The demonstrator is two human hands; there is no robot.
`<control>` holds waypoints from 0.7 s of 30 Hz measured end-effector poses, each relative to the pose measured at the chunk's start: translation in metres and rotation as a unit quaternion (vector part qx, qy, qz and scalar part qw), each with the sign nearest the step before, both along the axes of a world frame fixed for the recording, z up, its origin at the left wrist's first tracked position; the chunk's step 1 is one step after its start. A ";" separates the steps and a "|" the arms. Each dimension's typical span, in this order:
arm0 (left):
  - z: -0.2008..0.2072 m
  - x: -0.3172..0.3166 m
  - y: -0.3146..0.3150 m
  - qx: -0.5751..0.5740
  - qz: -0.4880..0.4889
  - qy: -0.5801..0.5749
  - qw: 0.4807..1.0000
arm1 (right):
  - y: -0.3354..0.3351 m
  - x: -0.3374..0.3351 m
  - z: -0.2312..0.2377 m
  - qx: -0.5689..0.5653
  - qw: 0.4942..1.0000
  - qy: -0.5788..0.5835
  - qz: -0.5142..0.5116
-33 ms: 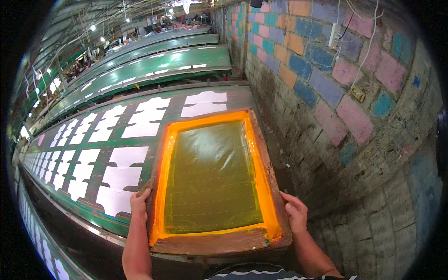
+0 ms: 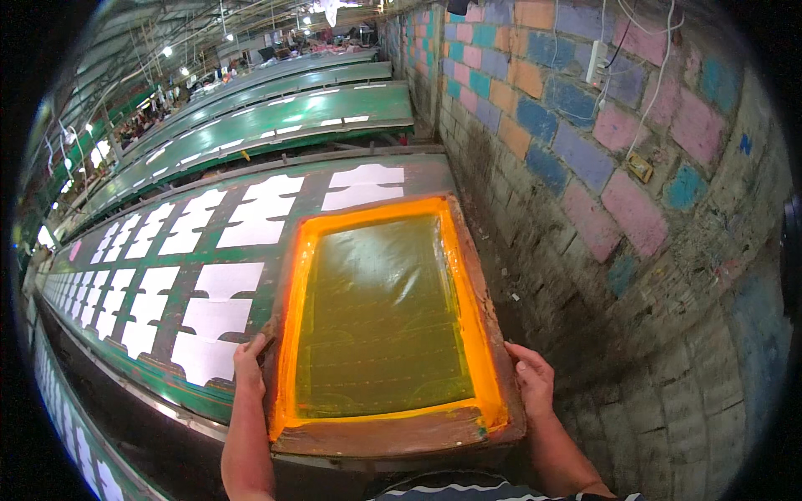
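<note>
A screen printing frame [image 2: 380, 441] with brown wooden edges lies tilted in front of me, its near end toward my body. Bright orange borders surround its olive, see-through mesh [image 2: 384, 326]. My left hand [image 2: 250, 367] grips the left wooden side near the lower corner, thumb on top. On the opposite side, my right hand [image 2: 532, 377] is closed at the edge, its fingers partly hidden by the wood. White cut fabric pieces [image 2: 219, 313] lie in rows on the long green table [image 2: 167, 330] left of and beyond the frame. Whether the frame rests on the table I cannot tell.
More long green tables [image 2: 326, 108] stretch behind this one. A painted brick wall [image 2: 576, 154] runs along the right, with a white power strip [image 2: 596, 63] and hanging cables. Between table and wall lies a narrow dark gap. Another table with white pieces [image 2: 83, 451] stands at lower left.
The printing frame and both my hands have shifted very slightly to the right. My grip looks the same.
</note>
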State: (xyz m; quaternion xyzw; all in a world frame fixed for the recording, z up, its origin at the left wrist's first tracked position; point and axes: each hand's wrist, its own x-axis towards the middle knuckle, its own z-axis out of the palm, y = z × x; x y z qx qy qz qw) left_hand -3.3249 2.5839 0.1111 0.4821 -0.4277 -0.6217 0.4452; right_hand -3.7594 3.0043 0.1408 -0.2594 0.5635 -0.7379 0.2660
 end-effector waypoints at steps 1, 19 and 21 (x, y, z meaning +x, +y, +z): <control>0.008 -0.017 0.015 0.020 -0.003 0.060 0.998 | 0.012 -0.018 0.002 -0.015 0.999 -0.036 -0.007; 0.016 -0.261 0.267 0.011 0.107 0.120 0.987 | 0.217 -0.326 -0.006 0.070 0.997 -0.005 0.022; 0.017 -0.260 0.276 0.020 0.103 0.134 0.985 | 0.215 -0.339 -0.007 0.067 0.997 0.000 0.039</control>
